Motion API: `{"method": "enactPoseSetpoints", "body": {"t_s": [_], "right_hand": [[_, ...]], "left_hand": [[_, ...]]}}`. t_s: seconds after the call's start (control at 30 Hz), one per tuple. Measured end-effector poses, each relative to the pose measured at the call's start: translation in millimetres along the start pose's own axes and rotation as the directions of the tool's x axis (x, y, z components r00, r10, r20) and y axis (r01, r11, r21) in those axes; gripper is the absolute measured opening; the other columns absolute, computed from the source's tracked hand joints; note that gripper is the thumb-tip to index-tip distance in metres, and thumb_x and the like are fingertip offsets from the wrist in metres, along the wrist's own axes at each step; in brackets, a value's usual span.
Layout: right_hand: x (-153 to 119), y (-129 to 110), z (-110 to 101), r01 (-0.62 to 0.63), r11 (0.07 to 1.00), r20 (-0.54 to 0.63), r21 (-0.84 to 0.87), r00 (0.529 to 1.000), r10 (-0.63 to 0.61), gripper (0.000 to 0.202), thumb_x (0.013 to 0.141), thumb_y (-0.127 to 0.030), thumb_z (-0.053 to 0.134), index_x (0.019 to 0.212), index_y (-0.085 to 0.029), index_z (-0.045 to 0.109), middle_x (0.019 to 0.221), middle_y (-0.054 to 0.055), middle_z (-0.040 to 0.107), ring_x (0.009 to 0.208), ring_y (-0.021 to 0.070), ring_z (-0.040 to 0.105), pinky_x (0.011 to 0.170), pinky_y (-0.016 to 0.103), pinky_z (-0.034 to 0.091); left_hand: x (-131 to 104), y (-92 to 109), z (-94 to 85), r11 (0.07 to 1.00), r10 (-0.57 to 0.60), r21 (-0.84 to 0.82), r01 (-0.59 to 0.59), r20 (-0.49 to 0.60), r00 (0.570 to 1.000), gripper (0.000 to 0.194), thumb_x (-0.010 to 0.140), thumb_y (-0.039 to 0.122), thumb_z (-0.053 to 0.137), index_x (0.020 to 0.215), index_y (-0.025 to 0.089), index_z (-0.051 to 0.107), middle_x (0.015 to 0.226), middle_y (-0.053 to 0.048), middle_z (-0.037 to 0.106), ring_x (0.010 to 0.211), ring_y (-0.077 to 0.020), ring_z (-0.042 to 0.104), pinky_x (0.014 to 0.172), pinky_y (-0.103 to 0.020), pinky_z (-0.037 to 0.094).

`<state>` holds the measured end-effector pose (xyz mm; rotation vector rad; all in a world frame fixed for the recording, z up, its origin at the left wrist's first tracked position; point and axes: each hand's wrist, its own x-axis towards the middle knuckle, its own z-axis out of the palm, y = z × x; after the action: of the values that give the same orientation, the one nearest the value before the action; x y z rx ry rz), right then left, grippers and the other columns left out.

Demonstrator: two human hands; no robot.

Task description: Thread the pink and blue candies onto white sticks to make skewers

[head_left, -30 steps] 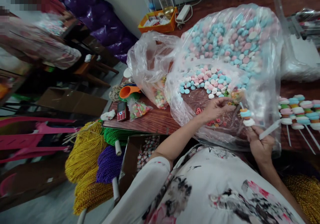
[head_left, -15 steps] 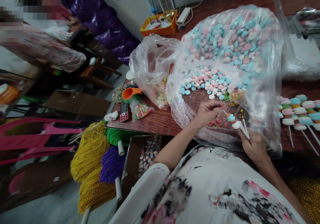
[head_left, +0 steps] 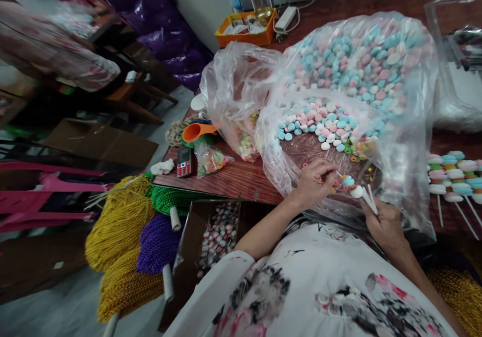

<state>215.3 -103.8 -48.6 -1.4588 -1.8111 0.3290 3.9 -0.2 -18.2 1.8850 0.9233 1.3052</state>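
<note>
My right hand (head_left: pixel 384 221) grips several white sticks (head_left: pixel 369 201), which point up and to the left. Threaded on one of them is a short row of pieces (head_left: pixel 348 182), white, blue and orange, with the stick's bare tip beyond. Close to that tip is my left hand (head_left: pixel 316 181), its thumb and forefinger pinched together; what they hold, if anything, is too small to make out. Small red rings (head_left: pixel 334 188) lie below its fingers, on clear plastic. Behind my hands, pastel candy-like discs (head_left: pixel 331 126) spill from the mouth of a big clear bag (head_left: pixel 422 101).
Finished-looking skewers (head_left: pixel 452 174) lie at the right. On the left are a phone (head_left: pixel 184 162), a small bag of rings (head_left: pixel 211 162) and an orange scoop (head_left: pixel 196 132). An open box (head_left: pixel 192 246) and cord bundles (head_left: pixel 116 226) sit below the table edge. A co-worker (head_left: pixel 56 50) is far left.
My left hand has moved slightly down and away from the stick's tip, its fingers more curled. My right hand keeps its grip on the sticks. The whole view has shifted a little.
</note>
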Motion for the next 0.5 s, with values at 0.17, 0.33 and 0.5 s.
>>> {"method": "enactPoseSetpoints", "body": {"t_s": [0.17,0.33,0.5], "right_hand": [[-0.4,-1.3,1.6,-0.02,1.0,0.029,0.023,0.999,0.02,0.022,0.095,-0.02,0.054,0.092,-0.015,0.075,0.073,0.004,0.074,0.053,0.0154,0.063,0.053,0.026,0.047],[-2.4,-4.1,5.6,-0.117,0.984,0.012,0.134,0.993,0.117,0.024,0.096,-0.029,0.057,0.089,-0.017,0.076,0.065,0.002,0.068,0.054,0.0145,0.06,0.053,0.025,0.045],[-8.6,4.2,17.7,-0.314,0.899,0.072,0.304,0.949,0.308,0.03,0.096,-0.04,0.059,0.087,-0.017,0.077,0.056,-0.002,0.054,0.049,0.0116,0.047,0.048,0.024,0.038]], "left_hand": [[-3.7,0.4,-1.3,0.998,0.045,-0.034,-0.046,-0.037,0.998,0.017,0.09,0.018,0.064,0.1,0.018,0.077,0.093,-0.007,0.074,0.084,-0.0128,0.07,0.076,-0.025,0.056],[-5.1,-7.9,5.0,0.964,-0.111,-0.24,0.111,0.012,0.994,0.014,0.088,0.03,0.075,0.088,0.018,0.079,0.082,-0.005,0.074,0.076,-0.0125,0.069,0.071,-0.025,0.055],[3.6,-10.5,20.2,0.985,-0.03,-0.165,0.05,0.123,0.992,0.019,0.093,0.032,0.066,0.09,0.018,0.079,0.083,-0.007,0.076,0.078,-0.0144,0.071,0.075,-0.027,0.056]]}}
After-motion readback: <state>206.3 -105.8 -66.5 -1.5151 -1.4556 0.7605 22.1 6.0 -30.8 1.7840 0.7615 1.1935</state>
